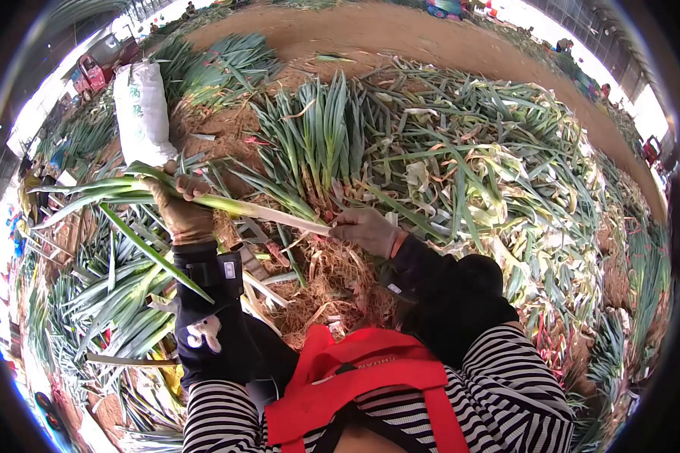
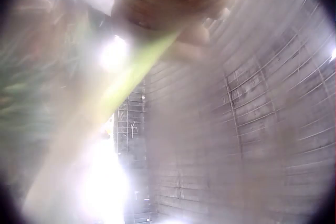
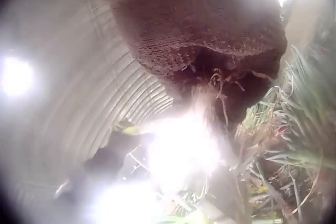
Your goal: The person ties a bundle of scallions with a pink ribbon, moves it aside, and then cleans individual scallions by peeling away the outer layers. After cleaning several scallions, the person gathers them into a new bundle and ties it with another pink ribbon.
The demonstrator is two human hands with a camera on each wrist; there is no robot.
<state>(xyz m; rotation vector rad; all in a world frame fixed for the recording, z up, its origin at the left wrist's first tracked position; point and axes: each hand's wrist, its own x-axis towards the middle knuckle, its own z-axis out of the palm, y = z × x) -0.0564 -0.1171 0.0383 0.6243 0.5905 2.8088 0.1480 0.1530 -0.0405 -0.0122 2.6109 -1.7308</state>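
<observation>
Leek (image 1: 268, 214) in hands (image 1: 364, 230), white sack (image 1: 141, 113), leafy heaps (image 1: 499, 162)

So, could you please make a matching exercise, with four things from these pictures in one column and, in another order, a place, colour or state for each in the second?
Column one
1. leek
2. sack
3. left hand
4. right hand

Column two
A. fingers round the root end
B. held up between two hands
C. white with green print
D. fingers round the leafy end

Right pairs: 1-B, 2-C, 3-D, 4-A
</observation>
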